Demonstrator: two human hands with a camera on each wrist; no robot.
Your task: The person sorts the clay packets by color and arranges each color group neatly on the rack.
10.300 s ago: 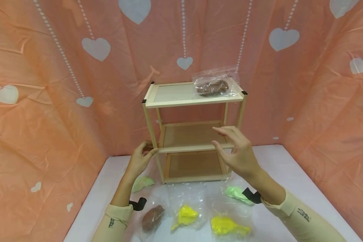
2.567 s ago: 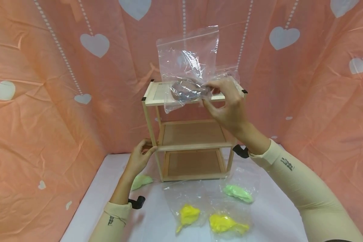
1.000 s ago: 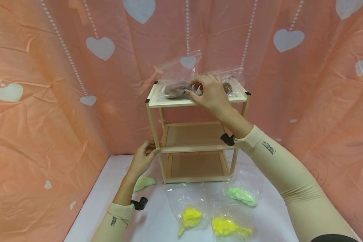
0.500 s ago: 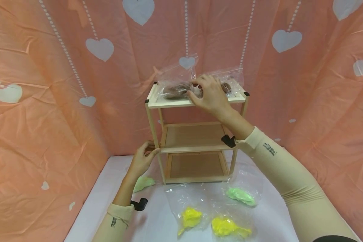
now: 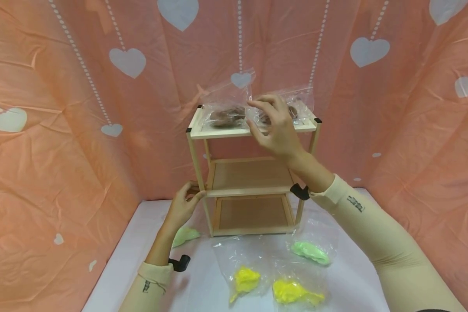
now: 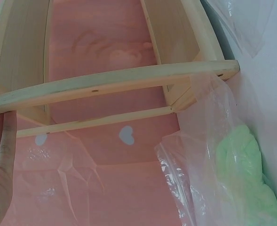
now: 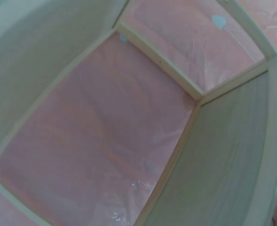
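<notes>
A small wooden three-tier shelf [image 5: 253, 191] stands at the back of the table. My left hand [image 5: 182, 207] holds its left front post at the middle tier, thumb in front and fingers behind. In the left wrist view part of that hand [image 6: 1, 165] lies against the post [image 6: 105, 84]. On the top tier a clear zip bag with a brown lump [image 5: 227, 117] lies at the left. Another bagged brown lump [image 5: 292, 112] lies at the right, partly covered by my right hand [image 5: 278, 130]. The right hand's fingers are parted, beside the left bag, with nothing held.
Two bagged yellow pieces [image 5: 246, 280] [image 5: 294, 292] lie on the white table [image 5: 210, 286] in front of the shelf. A bagged green piece [image 5: 310, 252] is at the right, another green one [image 5: 185, 236] at the left behind my forearm. Pink heart-patterned cloth [image 5: 171, 86] hangs around.
My right hand carried the bagged brown lump from the table's front left onto the top tier, then released it and drew slightly back to the right. The left hand keeps its place.
</notes>
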